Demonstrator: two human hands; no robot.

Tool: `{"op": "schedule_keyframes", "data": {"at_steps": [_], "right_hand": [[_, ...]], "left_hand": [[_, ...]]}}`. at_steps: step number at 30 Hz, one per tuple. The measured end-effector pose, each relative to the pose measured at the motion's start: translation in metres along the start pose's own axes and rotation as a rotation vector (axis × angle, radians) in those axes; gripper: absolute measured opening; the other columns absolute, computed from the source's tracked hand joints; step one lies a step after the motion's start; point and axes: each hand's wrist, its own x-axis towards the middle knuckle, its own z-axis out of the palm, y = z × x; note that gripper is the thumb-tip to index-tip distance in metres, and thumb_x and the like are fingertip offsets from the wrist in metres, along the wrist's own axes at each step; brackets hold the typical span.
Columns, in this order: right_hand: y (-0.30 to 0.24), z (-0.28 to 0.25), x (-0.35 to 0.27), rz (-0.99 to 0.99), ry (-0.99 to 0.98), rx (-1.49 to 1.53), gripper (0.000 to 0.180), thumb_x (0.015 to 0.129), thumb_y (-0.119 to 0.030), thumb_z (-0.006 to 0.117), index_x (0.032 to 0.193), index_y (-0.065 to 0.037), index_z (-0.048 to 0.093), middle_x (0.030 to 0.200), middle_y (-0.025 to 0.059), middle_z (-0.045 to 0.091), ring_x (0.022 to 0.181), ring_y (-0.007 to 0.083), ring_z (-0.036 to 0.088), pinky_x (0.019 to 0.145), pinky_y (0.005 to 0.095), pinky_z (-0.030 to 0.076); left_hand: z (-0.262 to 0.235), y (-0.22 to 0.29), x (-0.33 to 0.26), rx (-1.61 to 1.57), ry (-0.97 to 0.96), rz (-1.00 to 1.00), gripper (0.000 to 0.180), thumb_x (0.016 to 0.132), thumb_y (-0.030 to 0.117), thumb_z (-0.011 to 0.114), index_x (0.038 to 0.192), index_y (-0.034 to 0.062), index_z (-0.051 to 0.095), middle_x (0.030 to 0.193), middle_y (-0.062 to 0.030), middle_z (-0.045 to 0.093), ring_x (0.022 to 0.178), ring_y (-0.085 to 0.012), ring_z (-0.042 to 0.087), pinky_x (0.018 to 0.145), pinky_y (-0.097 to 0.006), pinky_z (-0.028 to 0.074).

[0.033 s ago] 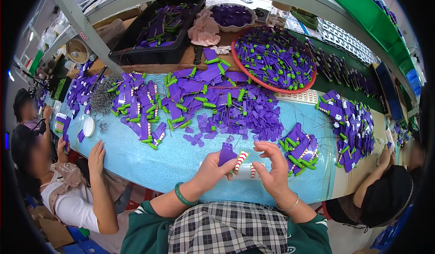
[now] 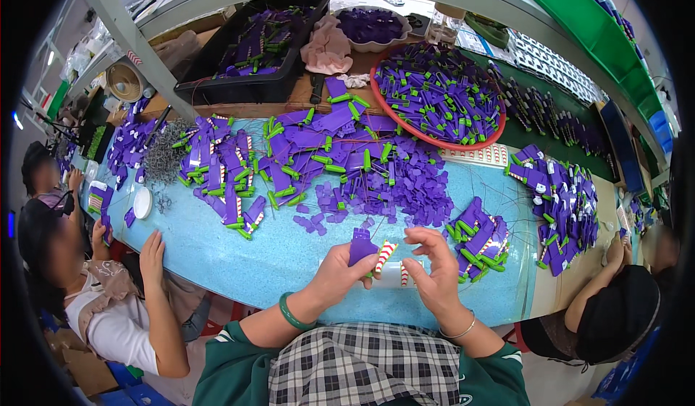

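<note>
My left hand (image 2: 340, 274) is closed on a flat purple plastic piece (image 2: 362, 245) with a green edge. A red-and-white striped sticker (image 2: 386, 256) runs along that piece, beside my thumb. My right hand (image 2: 440, 281) is just to the right, its thumb and forefinger apart. By the right thumb tip is another short striped sticker (image 2: 404, 274); I cannot tell whether the thumb touches it. A pale strip shows on the table under both hands. Beyond them lies a heap of small purple pieces (image 2: 416, 189).
Purple-and-green parts (image 2: 478, 239) are piled at right, with a larger pile (image 2: 565, 210) farther right. A red basket (image 2: 373, 87) and black tray (image 2: 239, 89) stand behind. A white lid (image 2: 142, 202) lies at left. Co-workers sit on both sides. A metal shelf post (image 2: 137, 51) rises at left.
</note>
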Motion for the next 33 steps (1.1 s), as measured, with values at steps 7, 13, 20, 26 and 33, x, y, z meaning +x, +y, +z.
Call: {"op": "schedule_keyframes", "data": {"at_steps": [7, 13, 20, 26, 33], "right_hand": [[0.011, 0.009, -0.011, -0.058, -0.067, -0.013, 0.012, 0.080, -0.003, 0.068, 0.088, 0.000, 0.061, 0.088, 0.0077, 0.063, 0.082, 0.0155, 0.060, 0.071, 0.0281, 0.048], [0.021, 0.011, -0.010, 0.454, -0.153, 0.505, 0.012, 0.084, -0.003, 0.067, 0.092, -0.002, 0.058, 0.086, 0.0026, 0.062, 0.078, 0.0080, 0.059, 0.068, 0.0212, 0.047], [0.028, 0.012, -0.011, 0.412, -0.186, 0.511, 0.012, 0.085, -0.002, 0.066, 0.093, -0.002, 0.057, 0.087, 0.0023, 0.062, 0.081, 0.0075, 0.059, 0.069, 0.0208, 0.047], [0.028, 0.012, -0.011, 0.390, -0.184, 0.511, 0.013, 0.085, 0.001, 0.064, 0.095, 0.000, 0.056, 0.090, 0.0032, 0.062, 0.081, 0.0083, 0.059, 0.071, 0.0218, 0.048], [0.023, 0.016, -0.009, 0.351, -0.134, 0.440, 0.009, 0.085, 0.000, 0.065, 0.089, -0.002, 0.057, 0.079, -0.0001, 0.061, 0.073, 0.0053, 0.059, 0.063, 0.0199, 0.046]], "left_hand": [[0.005, 0.004, -0.003, 0.005, -0.056, -0.014, 0.023, 0.097, 0.017, 0.050, 0.115, 0.0030, 0.050, 0.094, -0.0062, 0.062, 0.079, -0.0128, 0.061, 0.060, -0.026, 0.052], [0.003, 0.000, -0.001, -0.342, -0.181, -0.121, 0.038, 0.098, 0.011, 0.042, 0.134, 0.0090, 0.033, 0.119, -0.0063, 0.050, 0.103, -0.0162, 0.057, 0.085, -0.037, 0.055], [0.003, -0.005, -0.001, -0.372, -0.238, -0.136, 0.042, 0.097, 0.009, 0.043, 0.138, 0.0097, 0.032, 0.123, -0.0057, 0.050, 0.109, -0.0167, 0.056, 0.090, -0.041, 0.054], [0.004, -0.004, -0.002, -0.372, -0.244, -0.130, 0.044, 0.096, 0.008, 0.043, 0.138, 0.0096, 0.031, 0.127, -0.0063, 0.047, 0.113, -0.0175, 0.053, 0.093, -0.042, 0.052], [0.005, -0.003, -0.003, -0.350, -0.247, -0.127, 0.046, 0.094, 0.004, 0.042, 0.138, 0.0097, 0.030, 0.128, -0.0068, 0.047, 0.116, -0.0187, 0.052, 0.094, -0.044, 0.051]]}}
